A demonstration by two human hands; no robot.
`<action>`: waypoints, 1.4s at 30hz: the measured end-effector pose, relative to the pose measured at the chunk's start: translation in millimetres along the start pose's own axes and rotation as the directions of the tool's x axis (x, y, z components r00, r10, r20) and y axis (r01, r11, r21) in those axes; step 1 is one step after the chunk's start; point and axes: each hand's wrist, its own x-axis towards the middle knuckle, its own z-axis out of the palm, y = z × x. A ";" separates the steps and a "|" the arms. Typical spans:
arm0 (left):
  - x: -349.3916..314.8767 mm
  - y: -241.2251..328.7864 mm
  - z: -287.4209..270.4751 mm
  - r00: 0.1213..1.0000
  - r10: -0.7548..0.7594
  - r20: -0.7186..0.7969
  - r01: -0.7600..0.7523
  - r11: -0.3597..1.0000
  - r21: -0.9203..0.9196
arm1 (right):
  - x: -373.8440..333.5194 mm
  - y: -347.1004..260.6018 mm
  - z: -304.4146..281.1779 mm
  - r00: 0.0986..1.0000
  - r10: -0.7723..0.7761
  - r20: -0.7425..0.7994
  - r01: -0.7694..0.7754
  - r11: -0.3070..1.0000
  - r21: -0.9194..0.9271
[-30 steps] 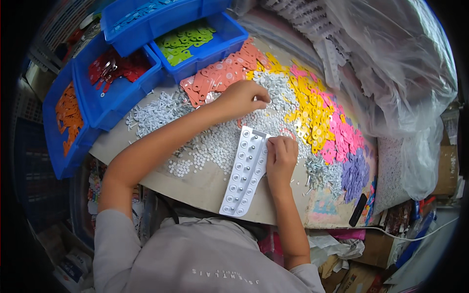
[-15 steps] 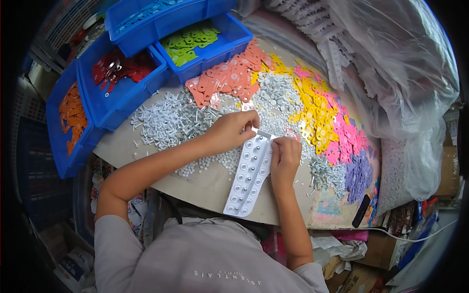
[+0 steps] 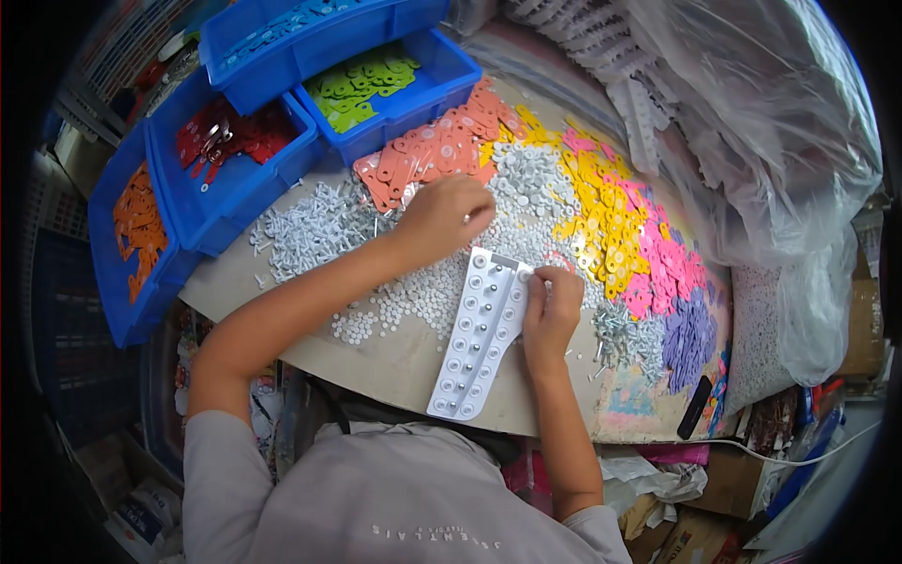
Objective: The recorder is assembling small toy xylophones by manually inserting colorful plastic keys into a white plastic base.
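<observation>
Head view, left hand: my left hand (image 3: 443,214) sits just above centre of the frame, fingers curled over the pile of small white discs (image 3: 427,291) beside the orange tags (image 3: 427,155); whether the grip holds a disc I cannot tell.
Head view, right hand: my right hand (image 3: 550,310) lies at centre, its grip pinched on the upper right edge of the white tray (image 3: 479,338).
White tray: flat on the worktop (image 3: 395,357), slanting from centre toward lower centre, its round pockets filled with small pieces.
Around: white screws (image 3: 315,226) to the left; yellow tags (image 3: 601,202), pink tags (image 3: 662,268) and purple tags (image 3: 691,329) to the right; blue bins (image 3: 235,202) in the upper left.
</observation>
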 end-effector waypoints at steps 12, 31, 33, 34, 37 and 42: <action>49.0 -55.4 34.9 0.983 0.154 0.096 -0.171 0.966 0.195 | 77.1 43.5 5.3 0.995 -0.059 0.082 0.073 0.981 -0.182; -35.4 27.4 -22.8 0.931 -0.029 0.364 0.153 0.936 -0.317 | 41.5 2.6 -32.1 0.910 0.225 0.347 -0.322 0.913 0.252; -47.1 25.0 -21.7 0.935 -0.055 0.351 0.166 0.941 -0.295 | 25.4 -8.2 -36.1 0.926 0.071 0.371 -0.180 0.947 0.267; -48.7 25.4 -18.0 0.925 -0.082 0.370 0.201 0.934 -0.295 | 18.3 -7.8 -39.8 0.907 0.088 0.411 -0.195 0.954 0.228; -50.0 26.0 -11.1 0.919 -0.095 0.384 0.225 0.923 -0.313 | 10.2 -10.5 -40.0 0.934 0.054 0.352 -0.110 0.984 0.140; -50.5 35.7 -9.9 0.914 -0.209 0.347 0.312 0.910 -0.273 | 12.8 -16.3 -32.7 0.933 0.046 0.358 -0.088 0.991 0.102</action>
